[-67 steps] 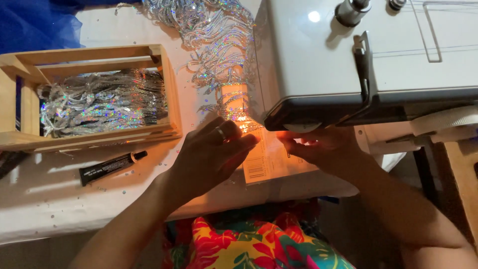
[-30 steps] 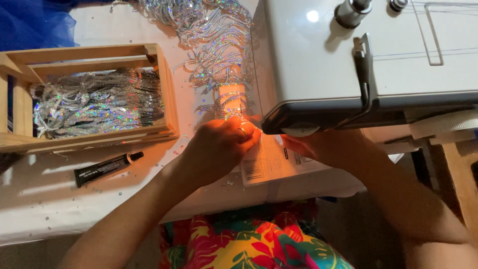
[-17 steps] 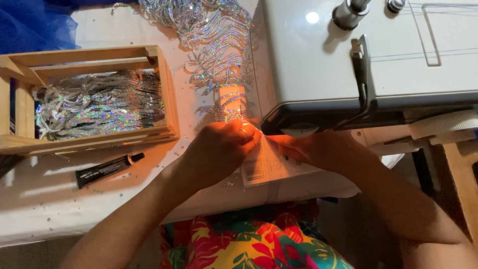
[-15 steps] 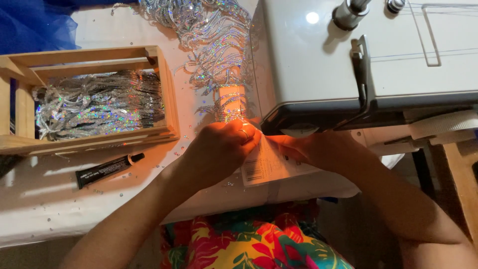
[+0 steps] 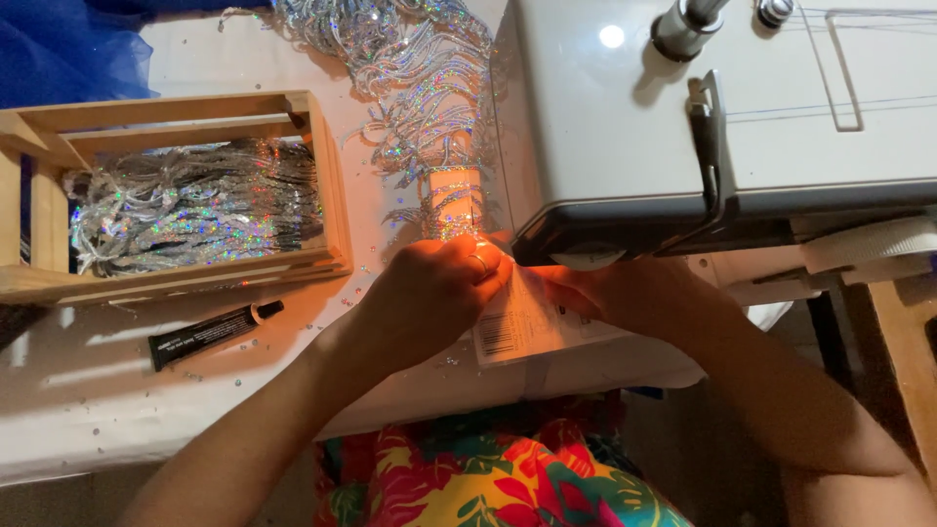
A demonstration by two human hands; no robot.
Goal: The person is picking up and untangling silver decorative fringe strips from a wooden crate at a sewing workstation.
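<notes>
white table (image 5: 78, 410) | left hand (image 5: 434, 293) pinches sequin fringe strip (image 5: 451, 200) | right hand (image 5: 625, 293) grips paper sheet (image 5: 517, 327) | sewing machine (image 5: 703, 107)

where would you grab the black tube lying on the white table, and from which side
Pinch the black tube across its flat, wide tail end at the lower left, coming from above. It lies flat and tilted, narrow cap pointing toward the wooden crate, with bare table around it.

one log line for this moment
left hand: on sequin fringe | right hand: on paper | site: sewing machine | nearby: wooden tray, black tube
</notes>
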